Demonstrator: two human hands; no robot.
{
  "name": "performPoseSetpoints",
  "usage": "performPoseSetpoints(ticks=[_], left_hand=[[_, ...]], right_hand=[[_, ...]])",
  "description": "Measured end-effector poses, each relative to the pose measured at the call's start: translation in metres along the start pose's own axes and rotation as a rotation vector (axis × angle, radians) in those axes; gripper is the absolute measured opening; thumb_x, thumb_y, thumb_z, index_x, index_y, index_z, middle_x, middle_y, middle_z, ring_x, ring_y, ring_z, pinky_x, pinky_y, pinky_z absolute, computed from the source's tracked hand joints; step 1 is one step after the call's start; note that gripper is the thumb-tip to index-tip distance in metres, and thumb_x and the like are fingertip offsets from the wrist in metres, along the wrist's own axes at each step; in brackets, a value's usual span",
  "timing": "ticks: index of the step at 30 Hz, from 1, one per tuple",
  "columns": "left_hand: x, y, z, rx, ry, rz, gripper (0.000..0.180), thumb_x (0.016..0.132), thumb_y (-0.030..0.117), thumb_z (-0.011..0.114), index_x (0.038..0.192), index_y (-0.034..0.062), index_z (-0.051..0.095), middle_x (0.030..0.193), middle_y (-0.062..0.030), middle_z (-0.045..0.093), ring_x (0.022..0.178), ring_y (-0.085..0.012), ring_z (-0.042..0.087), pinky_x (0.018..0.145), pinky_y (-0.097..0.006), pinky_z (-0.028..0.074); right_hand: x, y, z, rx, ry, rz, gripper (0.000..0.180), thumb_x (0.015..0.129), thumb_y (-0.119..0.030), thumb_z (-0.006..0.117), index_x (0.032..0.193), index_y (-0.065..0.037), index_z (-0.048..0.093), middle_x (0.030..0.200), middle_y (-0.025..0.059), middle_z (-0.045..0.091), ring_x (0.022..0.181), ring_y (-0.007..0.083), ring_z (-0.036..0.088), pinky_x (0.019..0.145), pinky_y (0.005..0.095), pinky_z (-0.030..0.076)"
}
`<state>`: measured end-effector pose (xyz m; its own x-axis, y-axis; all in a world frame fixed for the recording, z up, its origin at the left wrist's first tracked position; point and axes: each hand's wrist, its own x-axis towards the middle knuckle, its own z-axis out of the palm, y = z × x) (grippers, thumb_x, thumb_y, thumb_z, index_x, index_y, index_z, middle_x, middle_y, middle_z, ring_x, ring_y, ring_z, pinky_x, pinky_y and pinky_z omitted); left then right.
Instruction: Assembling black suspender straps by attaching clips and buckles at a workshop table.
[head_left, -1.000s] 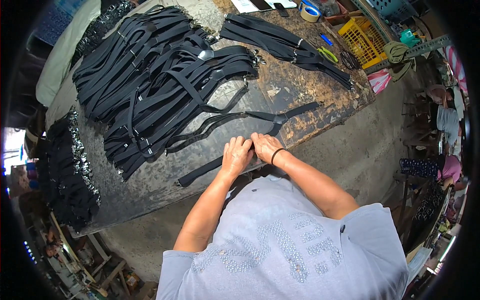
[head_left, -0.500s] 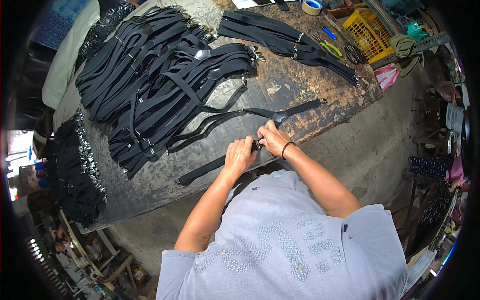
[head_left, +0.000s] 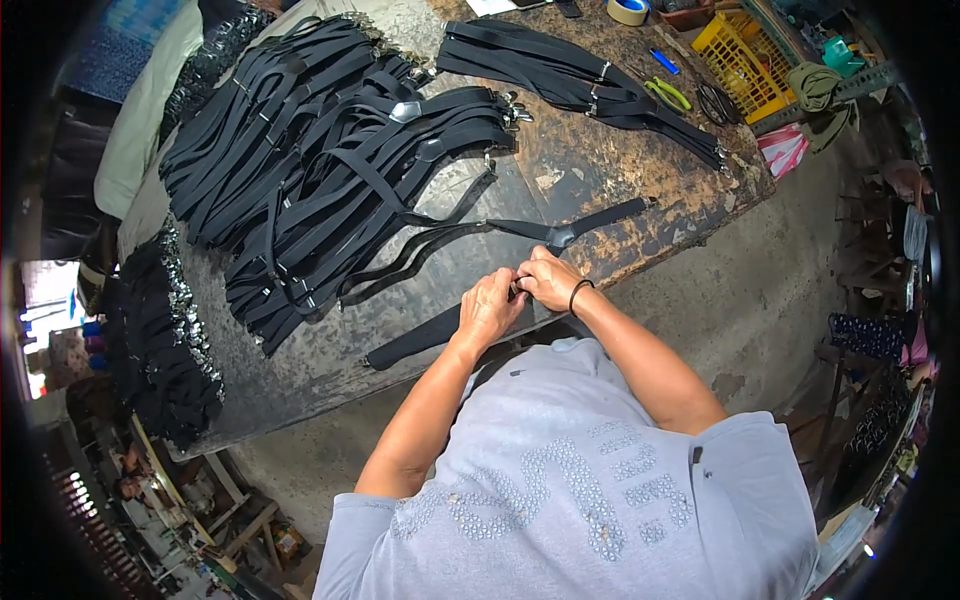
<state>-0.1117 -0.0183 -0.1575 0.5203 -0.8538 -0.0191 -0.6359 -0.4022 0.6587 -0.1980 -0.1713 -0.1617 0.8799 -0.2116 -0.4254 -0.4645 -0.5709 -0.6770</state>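
Close together at the near edge of the workbench, my left hand [head_left: 488, 308] and my right hand [head_left: 550, 280] are both closed on a pair of black suspenders. One strap [head_left: 415, 340] of it runs left from under my left hand and lies along the bench. Another length stretches beyond my hands, with a dark joining patch [head_left: 563, 237] and a strap end [head_left: 620, 212] pointing right. My fingertips meet around a small dark part; the fingers hide what it is.
A big heap of black suspenders [head_left: 330, 190] with metal clips covers the bench's left. Another bundle [head_left: 560, 70] lies at the far right, near green-handled pliers [head_left: 668, 94], scissors [head_left: 716, 103], a blue marker [head_left: 664, 61], tape [head_left: 628, 11] and a yellow basket [head_left: 745, 70]. Clipped straps [head_left: 150, 340] hang at the left edge.
My hands have drawn closer together on the suspenders, their fingertips now meeting. The left-hand strap looks twisted a little and its end has shifted; the whole view has moved slightly.
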Motion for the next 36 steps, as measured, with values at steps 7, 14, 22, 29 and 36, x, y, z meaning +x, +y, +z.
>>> performPoseSetpoints(ticks=[7, 14, 22, 29, 36], left_hand=[[0.002, -0.002, -0.002, -0.068, -0.048, -0.005, 0.032, 0.077, 0.016, 0.074, 0.098, 0.0057, 0.052, 0.082, -0.0174, 0.065, 0.081, -0.0389, 0.064, 0.068, -0.049, 0.050], [0.007, -0.007, -0.008, -0.084, -0.083, 0.011, 0.034, 0.077, 0.015, 0.075, 0.100, 0.0053, 0.052, 0.082, -0.0186, 0.064, 0.082, -0.0394, 0.063, 0.069, -0.049, 0.050], [0.005, -0.020, -0.006, 0.024, 0.031, 0.193, 0.039, 0.068, 0.024, 0.082, 0.101, 0.0085, 0.067, 0.103, -0.0106, 0.061, 0.090, -0.0331, 0.057, 0.078, -0.042, 0.048], [0.016, -0.013, -0.018, 0.107, -0.302, 0.018, 0.039, 0.074, 0.035, 0.076, 0.100, 0.0072, 0.069, 0.109, -0.0103, 0.060, 0.103, -0.0309, 0.053, 0.084, -0.041, 0.043], [0.008, -0.008, -0.019, -0.004, -0.364, -0.354, 0.041, 0.076, 0.029, 0.068, 0.107, 0.0023, 0.065, 0.104, -0.0257, 0.064, 0.105, -0.0414, 0.060, 0.092, -0.047, 0.048]], right_hand=[[0.004, 0.007, 0.002, 0.013, -0.036, -0.009, 0.025, 0.091, -0.025, 0.055, 0.105, -0.010, 0.068, 0.111, 0.0169, 0.052, 0.103, 0.0390, 0.058, 0.090, 0.0479, 0.047], [0.005, 0.006, -0.004, 0.073, -0.037, -0.012, 0.025, 0.091, -0.024, 0.055, 0.106, -0.009, 0.069, 0.108, 0.0166, 0.054, 0.103, 0.0363, 0.058, 0.091, 0.0446, 0.046], [0.010, 0.011, 0.011, 0.042, 0.049, -0.061, 0.026, 0.078, -0.031, 0.068, 0.095, -0.011, 0.074, 0.099, 0.0210, 0.059, 0.098, 0.0376, 0.059, 0.088, 0.0439, 0.049], [-0.010, -0.002, 0.018, 0.095, 0.195, 0.050, 0.025, 0.076, -0.030, 0.070, 0.088, -0.009, 0.072, 0.097, 0.0163, 0.056, 0.095, 0.0348, 0.057, 0.083, 0.0445, 0.047], [-0.010, -0.021, 0.034, -0.096, 0.299, 0.041, 0.020, 0.082, -0.028, 0.066, 0.087, -0.009, 0.068, 0.101, 0.0158, 0.055, 0.100, 0.0368, 0.054, 0.085, 0.0484, 0.045]])
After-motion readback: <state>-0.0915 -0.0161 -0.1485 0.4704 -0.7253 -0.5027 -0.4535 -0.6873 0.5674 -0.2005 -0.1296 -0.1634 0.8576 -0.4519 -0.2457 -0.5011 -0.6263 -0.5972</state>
